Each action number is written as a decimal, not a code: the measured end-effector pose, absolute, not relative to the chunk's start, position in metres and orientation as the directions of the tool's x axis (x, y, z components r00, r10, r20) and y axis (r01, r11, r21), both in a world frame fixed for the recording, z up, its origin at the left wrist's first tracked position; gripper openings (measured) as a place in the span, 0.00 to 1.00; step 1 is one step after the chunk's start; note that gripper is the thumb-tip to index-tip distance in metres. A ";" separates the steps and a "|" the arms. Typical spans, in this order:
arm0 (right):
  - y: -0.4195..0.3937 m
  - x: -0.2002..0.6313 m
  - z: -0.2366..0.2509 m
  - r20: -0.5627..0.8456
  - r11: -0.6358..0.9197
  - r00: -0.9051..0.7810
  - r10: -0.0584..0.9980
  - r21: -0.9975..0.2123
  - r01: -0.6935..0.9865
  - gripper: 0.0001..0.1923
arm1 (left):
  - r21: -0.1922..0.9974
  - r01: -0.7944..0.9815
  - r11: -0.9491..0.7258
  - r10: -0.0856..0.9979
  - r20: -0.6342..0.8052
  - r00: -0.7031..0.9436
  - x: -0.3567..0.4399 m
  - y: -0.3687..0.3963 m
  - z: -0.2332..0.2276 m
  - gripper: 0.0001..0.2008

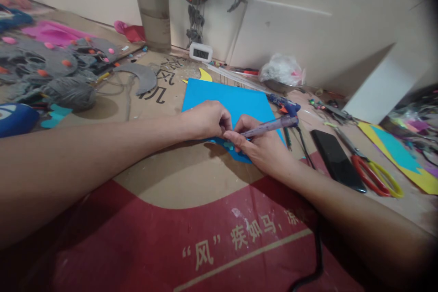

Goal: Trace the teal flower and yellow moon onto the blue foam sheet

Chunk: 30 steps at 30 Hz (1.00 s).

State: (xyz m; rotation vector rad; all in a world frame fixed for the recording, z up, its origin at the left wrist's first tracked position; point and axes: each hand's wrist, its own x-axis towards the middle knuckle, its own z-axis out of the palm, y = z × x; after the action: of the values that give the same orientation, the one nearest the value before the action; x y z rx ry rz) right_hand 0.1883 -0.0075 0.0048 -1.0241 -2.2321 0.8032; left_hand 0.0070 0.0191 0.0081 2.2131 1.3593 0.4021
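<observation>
On the printed cardboard mat [164, 191], your right hand [260, 143] is gripping a purple pen [273, 125] over a blue foam sheet [236, 105]; your left hand [207, 118] is pressing the sheet, fingers curled. Scissors [372, 171] are lying nearby.

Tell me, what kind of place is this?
Probably a home craft corner: the right hand holds a pen on a blue sheet, with scissors and a glue gun nearby.

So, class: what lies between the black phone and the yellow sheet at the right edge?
In the head view, red-and-yellow-handled scissors lie between the black phone and the yellow sheet.
</observation>
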 end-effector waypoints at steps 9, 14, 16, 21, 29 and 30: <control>-0.006 0.184 0.013 0.153 0.500 -0.574 0.805 -0.696 0.516 0.19 | 0.562 0.735 -0.379 0.887 -0.007 0.462 0.007 0.019 0.007 0.03; -0.007 0.184 0.011 0.167 0.481 -0.539 0.826 -0.707 0.519 0.20 | 0.554 0.743 -0.376 0.887 -0.015 0.461 0.007 0.019 0.008 0.03; -0.008 0.185 0.010 0.165 0.468 -0.534 0.829 -0.727 0.503 0.20 | 0.555 0.744 -0.372 0.887 -0.023 0.461 0.007 0.018 0.009 0.03; -0.008 0.184 0.010 0.137 0.424 -0.523 0.841 -0.768 0.481 0.20 | 0.548 0.742 -0.386 0.885 -0.007 0.465 0.007 0.017 0.009 0.03; -0.007 0.184 0.009 0.095 0.366 -0.515 0.852 -0.811 0.456 0.20 | 0.539 0.746 -0.390 0.887 0.002 0.462 0.006 0.022 0.005 0.05; -0.007 0.184 0.009 0.096 0.371 -0.521 0.848 -0.809 0.456 0.20 | 0.542 0.742 -0.394 0.884 0.002 0.468 0.006 0.021 0.006 0.05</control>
State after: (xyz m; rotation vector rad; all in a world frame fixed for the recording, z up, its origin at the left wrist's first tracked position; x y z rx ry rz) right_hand 0.1838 -0.0072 0.0090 -1.1232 -2.1292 1.0222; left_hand 0.0060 0.0212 0.0055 2.2476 1.3522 0.4014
